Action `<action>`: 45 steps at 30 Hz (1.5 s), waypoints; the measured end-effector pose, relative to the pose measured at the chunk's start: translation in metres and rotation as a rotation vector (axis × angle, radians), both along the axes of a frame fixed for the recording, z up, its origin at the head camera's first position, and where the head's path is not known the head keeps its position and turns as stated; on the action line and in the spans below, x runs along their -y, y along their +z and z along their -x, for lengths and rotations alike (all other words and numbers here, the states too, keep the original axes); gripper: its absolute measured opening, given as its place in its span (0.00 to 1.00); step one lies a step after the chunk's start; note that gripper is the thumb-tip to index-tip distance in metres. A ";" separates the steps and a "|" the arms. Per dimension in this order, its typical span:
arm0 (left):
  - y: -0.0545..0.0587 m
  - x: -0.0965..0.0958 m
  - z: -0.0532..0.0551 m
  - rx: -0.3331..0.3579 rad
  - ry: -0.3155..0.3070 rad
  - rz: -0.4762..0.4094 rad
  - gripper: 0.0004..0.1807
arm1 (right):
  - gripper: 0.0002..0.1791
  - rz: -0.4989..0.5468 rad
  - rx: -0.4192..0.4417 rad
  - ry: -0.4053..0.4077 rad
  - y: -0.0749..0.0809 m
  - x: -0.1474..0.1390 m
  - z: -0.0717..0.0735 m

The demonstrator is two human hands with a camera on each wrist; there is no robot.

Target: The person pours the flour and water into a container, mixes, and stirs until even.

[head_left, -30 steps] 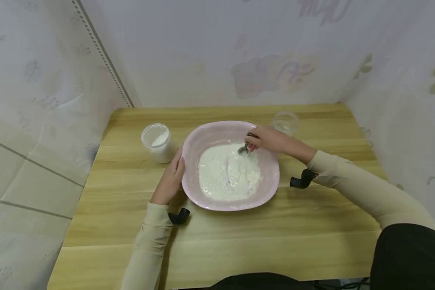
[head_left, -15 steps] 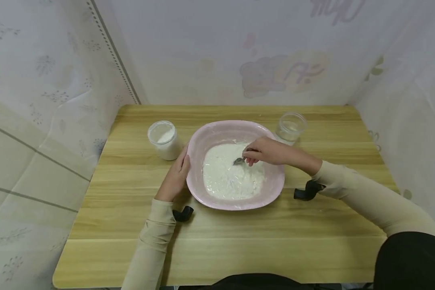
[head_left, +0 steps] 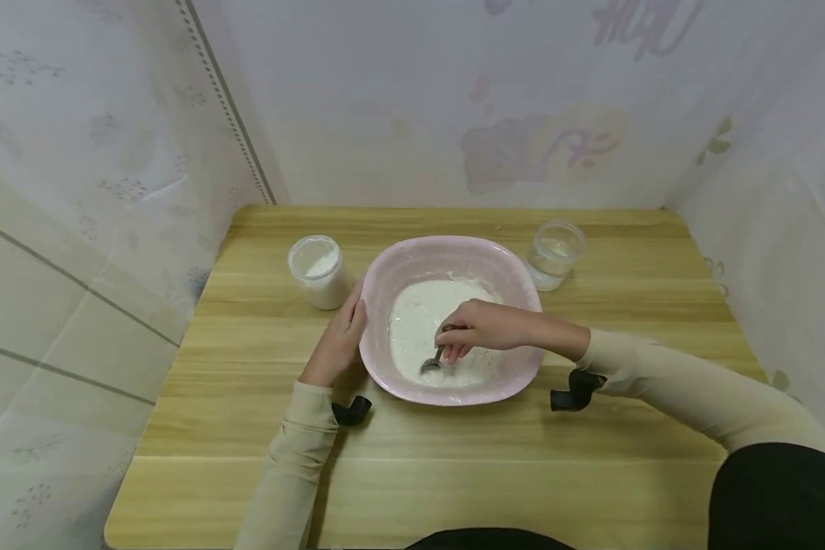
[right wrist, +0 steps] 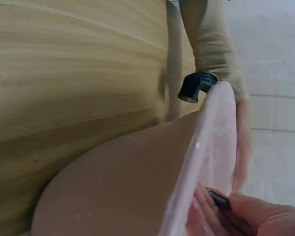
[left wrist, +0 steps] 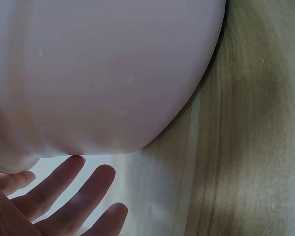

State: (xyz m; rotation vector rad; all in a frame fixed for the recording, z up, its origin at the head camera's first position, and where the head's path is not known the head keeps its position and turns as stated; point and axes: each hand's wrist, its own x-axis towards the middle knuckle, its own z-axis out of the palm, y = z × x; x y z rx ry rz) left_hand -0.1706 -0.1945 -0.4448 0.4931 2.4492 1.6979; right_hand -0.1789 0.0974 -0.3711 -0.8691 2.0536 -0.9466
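Observation:
A pink basin (head_left: 516, 367) holds a wet, whitish, batter-like mixture (head_left: 412, 321). My left hand (head_left: 338, 340) rests against the basin's left side. In the left wrist view its fingers (left wrist: 86, 196) are fairly straight, with one fingertip touching the outer wall. My right hand (head_left: 477, 327) reaches over the right rim and pinches the handle of a metal spoon (head_left: 431, 365). The spoon's bowl sits in the mixture near the front of the basin. In the right wrist view the basin wall (right wrist: 128, 177) hides most of the spoon.
A clear jar of white powder (head_left: 321, 276) stands left of the basin, close to my left hand. Behind the basin's right side is a clear container (head_left: 555, 256), seemingly with some liquid. All stand on a wooden table (head_left: 454, 473) with patterned walls behind and beside it.
My right hand has swept the spoon from the back right of the basin toward its front left through the mixture. My left hand stays at the basin's side.

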 end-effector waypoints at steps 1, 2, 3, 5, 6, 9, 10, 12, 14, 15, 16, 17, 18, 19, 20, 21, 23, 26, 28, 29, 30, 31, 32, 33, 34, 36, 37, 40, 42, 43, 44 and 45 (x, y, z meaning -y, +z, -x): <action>0.001 0.000 0.000 -0.003 0.001 0.000 0.30 | 0.18 0.000 -0.011 0.003 0.000 0.005 0.002; 0.001 0.000 0.000 -0.007 0.001 -0.003 0.30 | 0.17 -0.002 -0.025 0.005 0.000 0.009 0.004; 0.003 -0.001 0.000 -0.007 -0.001 -0.005 0.30 | 0.17 -0.003 -0.042 0.008 0.000 0.012 0.008; 0.004 -0.002 0.001 -0.013 0.001 -0.007 0.30 | 0.17 -0.015 -0.081 0.007 0.000 0.017 0.017; 0.003 -0.003 0.001 -0.012 0.001 -0.006 0.30 | 0.17 -0.024 -0.098 0.001 0.001 0.019 0.022; 0.002 -0.003 0.001 -0.008 -0.002 -0.002 0.30 | 0.17 -0.033 -0.149 -0.039 0.000 0.021 0.037; 0.001 -0.003 0.000 -0.009 -0.002 -0.001 0.31 | 0.17 -0.036 -0.168 -0.057 0.001 0.022 0.041; 0.000 -0.002 -0.001 0.001 0.001 0.005 0.31 | 0.17 -0.036 -0.200 -0.096 0.001 0.021 0.050; 0.000 -0.001 -0.002 0.003 0.006 0.010 0.31 | 0.18 -0.051 -0.254 -0.118 0.003 0.019 0.059; 0.001 0.000 -0.002 0.004 0.011 0.017 0.31 | 0.18 -0.062 -0.284 -0.123 0.004 0.017 0.063; 0.001 0.000 -0.003 0.004 0.013 0.018 0.31 | 0.18 -0.084 -0.318 -0.130 0.006 0.014 0.066; 0.001 0.000 -0.003 0.005 0.015 0.021 0.31 | 0.18 -0.113 -0.356 -0.132 0.008 0.010 0.069; 0.001 -0.001 -0.003 0.006 0.016 0.022 0.31 | 0.18 -0.147 -0.393 -0.129 0.009 0.006 0.071; 0.001 -0.001 -0.003 0.005 0.016 0.023 0.31 | 0.17 -0.187 -0.434 -0.122 0.012 0.002 0.072; 0.002 -0.001 -0.003 0.005 0.018 0.025 0.31 | 0.17 -0.230 -0.465 -0.119 0.014 -0.002 0.073; 0.002 -0.001 -0.003 0.007 0.017 0.023 0.31 | 0.17 -0.270 -0.486 -0.111 0.016 -0.006 0.074; 0.003 -0.001 -0.003 0.010 0.017 0.024 0.31 | 0.17 -0.348 -0.520 -0.089 0.018 -0.014 0.074; 0.003 -0.001 -0.003 0.016 0.019 0.031 0.31 | 0.20 -0.425 -0.522 -0.049 0.020 -0.026 0.072; 0.004 -0.001 -0.003 0.019 0.021 0.039 0.31 | 0.21 -0.445 -0.486 -0.019 0.022 -0.033 0.068; 0.004 0.000 -0.003 0.016 0.021 0.043 0.31 | 0.22 -0.446 -0.461 -0.004 0.024 -0.037 0.066; 0.003 0.000 -0.003 0.019 0.022 0.046 0.31 | 0.22 -0.443 -0.428 0.008 0.025 -0.040 0.064; 0.003 0.000 -0.003 0.019 0.022 0.046 0.31 | 0.22 -0.431 -0.389 0.015 0.026 -0.042 0.061; 0.003 0.000 -0.003 0.017 0.022 0.047 0.31 | 0.22 -0.414 -0.350 0.025 0.027 -0.044 0.059; 0.002 0.000 -0.003 0.013 0.019 0.045 0.31 | 0.21 -0.397 -0.309 0.034 0.028 -0.046 0.056; 0.002 0.001 -0.003 0.010 0.016 0.045 0.31 | 0.21 -0.371 -0.268 0.041 0.027 -0.047 0.054; 0.001 0.001 -0.002 0.008 0.013 0.042 0.31 | 0.21 -0.327 -0.189 0.045 0.025 -0.047 0.048; 0.001 0.001 -0.002 0.009 0.012 0.040 0.31 | 0.21 -0.302 -0.149 0.046 0.023 -0.046 0.044; 0.001 0.001 -0.002 0.012 0.009 0.034 0.31 | 0.20 -0.230 -0.025 0.028 0.015 -0.039 0.034; 0.000 0.001 -0.002 0.014 0.009 0.029 0.31 | 0.19 -0.185 0.041 -0.003 0.009 -0.033 0.028; 0.000 0.001 -0.002 0.013 0.008 0.026 0.31 | 0.19 -0.162 0.065 -0.020 0.007 -0.030 0.026; 0.000 0.001 -0.002 0.010 0.006 0.023 0.31 | 0.19 -0.143 0.077 -0.038 0.005 -0.026 0.024; 0.001 0.000 -0.002 0.006 0.005 0.024 0.31 | 0.19 -0.126 0.074 -0.053 0.003 -0.023 0.023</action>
